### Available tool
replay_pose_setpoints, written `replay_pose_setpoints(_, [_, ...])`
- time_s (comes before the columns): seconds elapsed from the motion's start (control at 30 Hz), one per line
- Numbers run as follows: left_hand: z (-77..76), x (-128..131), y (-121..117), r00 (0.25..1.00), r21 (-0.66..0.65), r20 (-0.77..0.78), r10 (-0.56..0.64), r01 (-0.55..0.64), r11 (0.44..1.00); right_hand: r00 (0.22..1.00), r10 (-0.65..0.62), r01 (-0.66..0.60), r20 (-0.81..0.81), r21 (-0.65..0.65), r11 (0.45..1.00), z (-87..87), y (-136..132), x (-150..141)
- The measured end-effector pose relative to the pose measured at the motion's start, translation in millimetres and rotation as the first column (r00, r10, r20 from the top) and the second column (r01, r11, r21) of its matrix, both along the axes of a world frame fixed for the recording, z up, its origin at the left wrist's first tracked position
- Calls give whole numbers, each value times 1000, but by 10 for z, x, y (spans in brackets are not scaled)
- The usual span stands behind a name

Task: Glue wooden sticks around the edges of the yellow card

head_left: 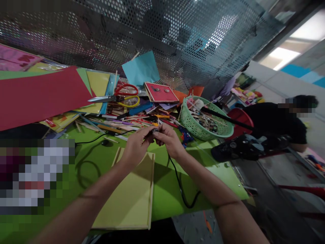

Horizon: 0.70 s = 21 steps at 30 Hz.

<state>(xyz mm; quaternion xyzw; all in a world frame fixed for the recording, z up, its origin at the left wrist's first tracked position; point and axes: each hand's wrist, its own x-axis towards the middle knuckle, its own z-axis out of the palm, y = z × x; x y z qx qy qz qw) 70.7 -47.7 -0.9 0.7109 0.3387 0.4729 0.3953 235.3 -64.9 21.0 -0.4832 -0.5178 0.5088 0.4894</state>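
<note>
My left hand [134,145] and my right hand [169,137] meet above the far edge of a yellow board [127,193] framed with thin sticks. Between them the fingers of both are closed on a small dark rounded piece [154,130]; its kind is too small to make out. A black cord [179,179] hangs below my right wrist and curls on the green table; where its upper end goes is hidden. Just right of my right hand lies a blue glue gun [186,136]. Another thin black cord [95,138] runs left of my left hand.
Behind my hands are scissors [114,96], pens and sticks, and a red framed panel [161,92]. A green basket [207,127] holds shells or stones. Coloured paper [45,95] covers the left. A black tripod-like object [236,149] juts in at right, near a person [274,118].
</note>
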Motion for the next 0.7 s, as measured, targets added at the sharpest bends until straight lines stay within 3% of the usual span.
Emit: replay_pose_setpoints(0.7, [-82, -8, 30, 996, 154, -84, 32, -19, 988, 997, -12, 12, 72, 4, 1000, -21, -20, 12])
